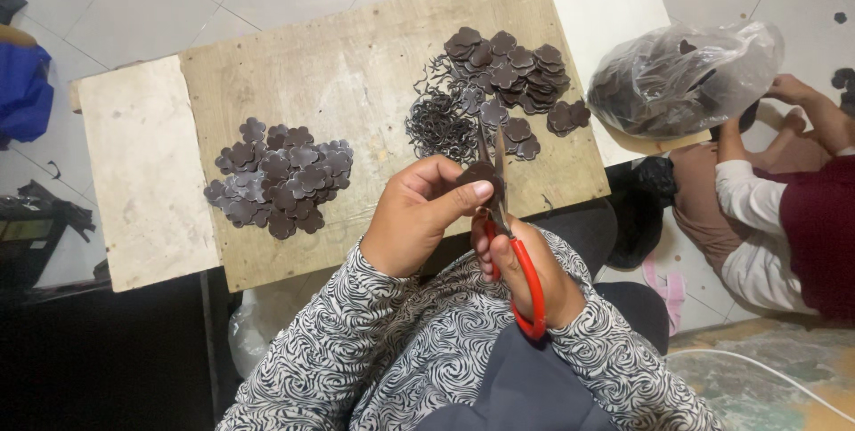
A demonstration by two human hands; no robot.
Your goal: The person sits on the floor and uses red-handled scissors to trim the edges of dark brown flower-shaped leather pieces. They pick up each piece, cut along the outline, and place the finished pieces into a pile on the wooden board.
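Centrally, left hand (pixel 414 213) pinches brown flower cutout (pixel 481 173), right hand (pixel 525 275) grips red-handled scissors (pixel 512 235); clear plastic bag (pixel 681 79) at board (pixel 356 66) right edge

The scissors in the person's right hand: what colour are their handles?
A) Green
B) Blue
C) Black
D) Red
D: the scissors in the right hand have red loop handles, while the left hand pinches a dark flower-shaped piece at the blades.
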